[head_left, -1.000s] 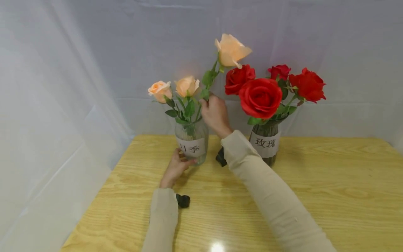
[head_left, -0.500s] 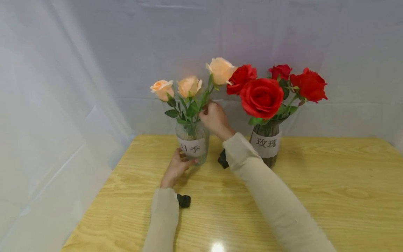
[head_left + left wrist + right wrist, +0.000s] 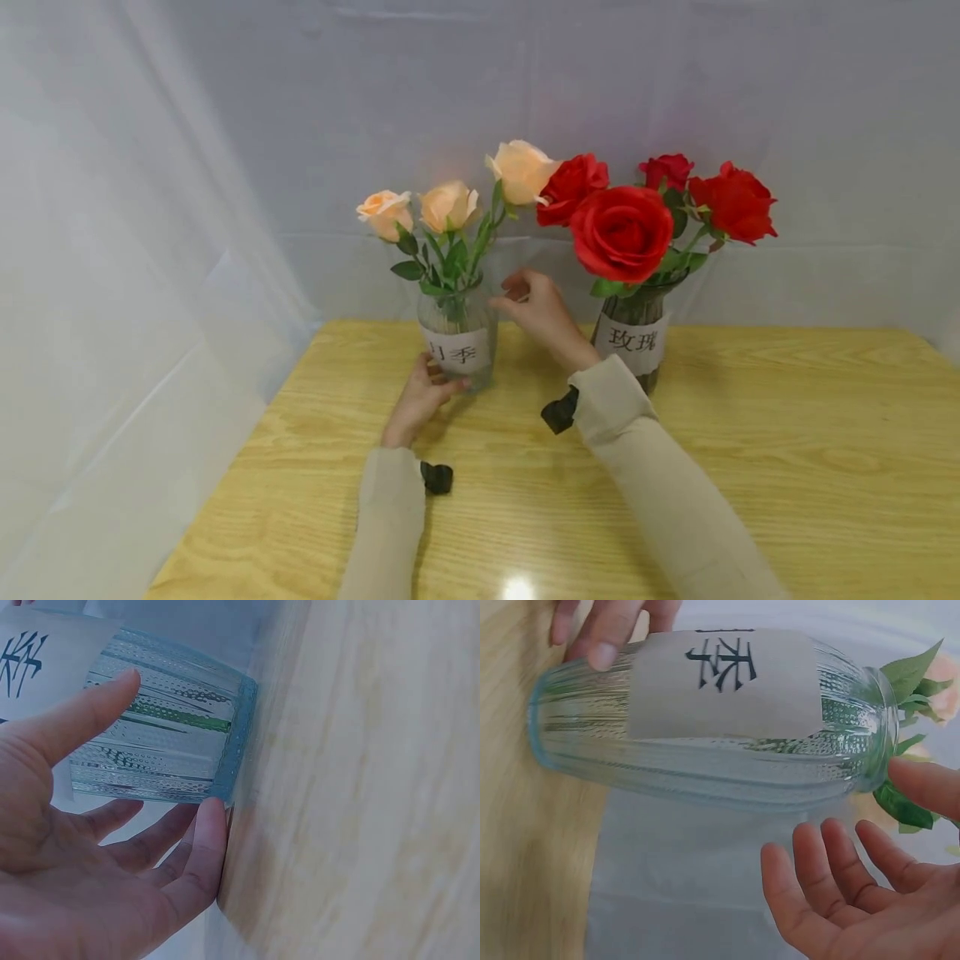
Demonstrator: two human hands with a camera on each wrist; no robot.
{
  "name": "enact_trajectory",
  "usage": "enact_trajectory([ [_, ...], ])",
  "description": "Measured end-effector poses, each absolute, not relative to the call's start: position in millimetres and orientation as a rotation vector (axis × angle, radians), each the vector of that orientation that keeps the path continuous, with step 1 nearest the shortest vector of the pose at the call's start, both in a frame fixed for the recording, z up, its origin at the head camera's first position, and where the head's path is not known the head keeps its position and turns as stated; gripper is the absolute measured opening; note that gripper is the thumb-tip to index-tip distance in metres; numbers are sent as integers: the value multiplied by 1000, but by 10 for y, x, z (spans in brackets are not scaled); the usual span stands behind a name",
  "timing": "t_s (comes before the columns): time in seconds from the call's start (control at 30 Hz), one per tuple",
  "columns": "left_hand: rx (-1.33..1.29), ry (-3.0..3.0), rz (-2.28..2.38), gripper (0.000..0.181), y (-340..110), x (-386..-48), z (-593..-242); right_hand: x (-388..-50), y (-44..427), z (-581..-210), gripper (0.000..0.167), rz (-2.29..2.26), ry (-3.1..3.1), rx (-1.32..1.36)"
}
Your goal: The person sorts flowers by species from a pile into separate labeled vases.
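Observation:
A clear ribbed glass vase (image 3: 456, 312) with a white paper label stands on the table, holding three peach roses (image 3: 447, 206) on leafy green stems. Low on its left side my left hand (image 3: 420, 402) holds the vase, thumb in front and fingers around the side and base; the left wrist view shows the thumb (image 3: 105, 705) over the glass. Just right of the vase's neck, my right hand (image 3: 542, 310) has relaxed fingers with nothing between them. In the right wrist view its fingertips (image 3: 810, 840) are near the vase wall.
A darker glass vase (image 3: 628, 333) with its own paper label stands to the right, holding several red roses (image 3: 622, 233). One peach bloom overlaps a red one. White cloth (image 3: 825, 167) hangs behind the wooden table (image 3: 787, 467).
A peach rose has gone down into the clear vase. My right hand has let go of its stem and moved down and to the right. My left hand has stayed on the vase.

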State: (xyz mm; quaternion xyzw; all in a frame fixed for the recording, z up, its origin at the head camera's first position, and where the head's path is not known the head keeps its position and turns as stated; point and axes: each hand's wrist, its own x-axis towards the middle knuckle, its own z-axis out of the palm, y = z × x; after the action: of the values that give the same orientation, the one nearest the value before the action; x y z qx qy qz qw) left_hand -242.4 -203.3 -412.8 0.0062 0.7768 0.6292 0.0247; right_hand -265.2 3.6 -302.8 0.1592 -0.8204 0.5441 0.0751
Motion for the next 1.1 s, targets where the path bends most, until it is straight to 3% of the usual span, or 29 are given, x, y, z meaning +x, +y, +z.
enact_trajectory([
  [0.5, 33, 2427, 1927, 78, -2048, -2406, -4121, -2253, 399, -3288, 24, 1558, -2543, 619],
  [1.1, 90, 2671, 1597, 73, -2033, -2390, -4034, -1819, 1319, -3490, 24, 1344, -2544, 613],
])
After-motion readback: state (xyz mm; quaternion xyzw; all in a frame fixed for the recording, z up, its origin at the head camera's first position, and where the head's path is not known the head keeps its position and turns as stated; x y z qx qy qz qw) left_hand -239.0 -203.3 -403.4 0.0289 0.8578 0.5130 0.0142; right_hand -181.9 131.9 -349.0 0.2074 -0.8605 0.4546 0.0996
